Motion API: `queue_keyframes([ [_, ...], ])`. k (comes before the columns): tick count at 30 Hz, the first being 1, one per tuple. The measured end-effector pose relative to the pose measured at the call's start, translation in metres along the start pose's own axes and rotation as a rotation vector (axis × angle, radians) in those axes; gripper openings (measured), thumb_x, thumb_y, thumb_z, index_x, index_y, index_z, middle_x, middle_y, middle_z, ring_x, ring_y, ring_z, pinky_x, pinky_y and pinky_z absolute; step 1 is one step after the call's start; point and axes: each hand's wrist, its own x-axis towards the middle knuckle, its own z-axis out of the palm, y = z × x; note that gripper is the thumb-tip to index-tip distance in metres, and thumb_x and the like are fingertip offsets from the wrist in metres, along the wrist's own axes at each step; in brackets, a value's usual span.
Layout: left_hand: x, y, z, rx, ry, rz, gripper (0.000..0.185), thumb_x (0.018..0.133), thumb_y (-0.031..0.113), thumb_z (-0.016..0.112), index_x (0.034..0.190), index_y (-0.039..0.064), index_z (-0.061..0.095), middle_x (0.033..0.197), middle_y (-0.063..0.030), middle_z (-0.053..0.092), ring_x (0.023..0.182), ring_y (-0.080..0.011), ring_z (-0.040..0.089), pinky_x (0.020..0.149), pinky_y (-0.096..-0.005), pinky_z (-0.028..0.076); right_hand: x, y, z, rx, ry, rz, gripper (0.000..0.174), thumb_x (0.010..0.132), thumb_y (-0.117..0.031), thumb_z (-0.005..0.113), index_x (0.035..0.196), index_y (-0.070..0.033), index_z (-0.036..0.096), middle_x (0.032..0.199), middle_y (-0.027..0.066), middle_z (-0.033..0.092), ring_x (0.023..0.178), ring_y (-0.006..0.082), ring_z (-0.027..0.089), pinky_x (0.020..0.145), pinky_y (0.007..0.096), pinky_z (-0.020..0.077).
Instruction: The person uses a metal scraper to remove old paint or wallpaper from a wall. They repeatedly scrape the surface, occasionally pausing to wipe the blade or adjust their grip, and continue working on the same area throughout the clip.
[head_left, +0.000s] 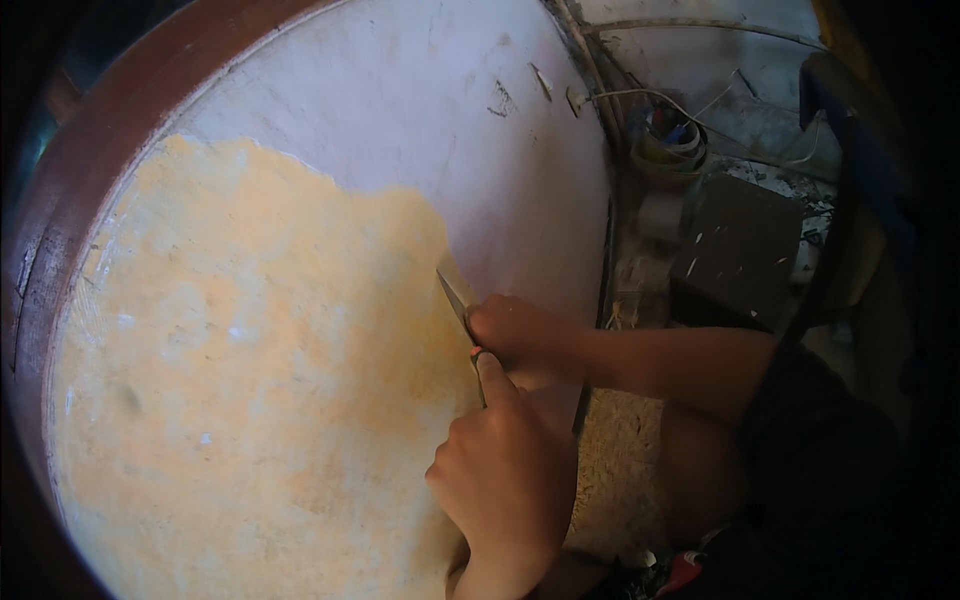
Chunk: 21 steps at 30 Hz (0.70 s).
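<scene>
A pale panel (525, 187) with a curved brown rim (142, 82) lies before me, a mottled yellow-orange layer (262, 300) covering much of it. My left hand (510, 457), at lower centre, grips the dark and red handle (477, 360) of a tool with a thin, pointed metal blade (454, 300), perhaps a knife or scraper. The blade's tip is at the wavy edge where yellow-orange meets pale grey. Just above, my right hand (510, 322) is closed in a fist beside the blade; whether it holds the blade or something else is hidden.
Beyond the panel's right edge stand a round container (667, 146) holding tools and a dark box-like object (735, 255) with pale flecks. A thin cord (652, 91) runs from the panel's upper right. My bent leg (697, 465) is at lower right, near a red object (682, 571).
</scene>
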Motion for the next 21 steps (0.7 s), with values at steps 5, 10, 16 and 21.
queue_keyframes([
  [5,0.002,-0.002,0.000,-0.027,-0.135,-0.117,0.037,0.085,0.014,0.064,0.121,0.008,0.073,0.071,-0.0166,0.069,0.070,-0.0333,0.071,0.063,-0.0453,0.055,0.001,-0.007,0.010,0.035,-0.023,0.131,0.017,0.069,-0.007,0.071,0.075,0.005,0.059,0.082,0.0252,0.064,0.078,0.0440,0.065,0.067,0.0494,0.0516],
  [10,0.008,-0.005,0.006,-0.020,-0.019,0.021,0.039,0.084,0.019,0.063,0.120,0.007,0.072,0.058,-0.0131,0.064,0.051,-0.0314,0.067,0.046,-0.0411,0.052,0.000,-0.003,0.008,0.040,0.027,0.135,0.017,0.071,-0.010,0.071,0.074,0.004,0.061,0.078,0.0249,0.064,0.075,0.0431,0.066,0.065,0.0485,0.0522],
  [16,0.004,0.001,0.009,-0.047,-0.071,-0.064,0.037,0.084,0.013,0.063,0.120,0.009,0.073,0.075,-0.0139,0.071,0.072,-0.0338,0.070,0.067,-0.0450,0.056,0.001,0.005,0.009,0.006,-0.016,0.159,0.019,0.074,-0.013,0.069,0.070,0.005,0.064,0.076,0.0276,0.065,0.079,0.0441,0.068,0.068,0.0487,0.0539],
  [21,-0.003,-0.001,0.006,-0.021,-0.048,0.012,0.038,0.086,0.017,0.061,0.121,0.006,0.071,0.064,-0.0159,0.067,0.059,-0.0332,0.070,0.051,-0.0429,0.054,-0.005,0.005,0.018,0.056,0.059,0.077,0.019,0.074,-0.013,0.069,0.075,0.005,0.066,0.077,0.0281,0.066,0.079,0.0441,0.068,0.068,0.0491,0.0538],
])
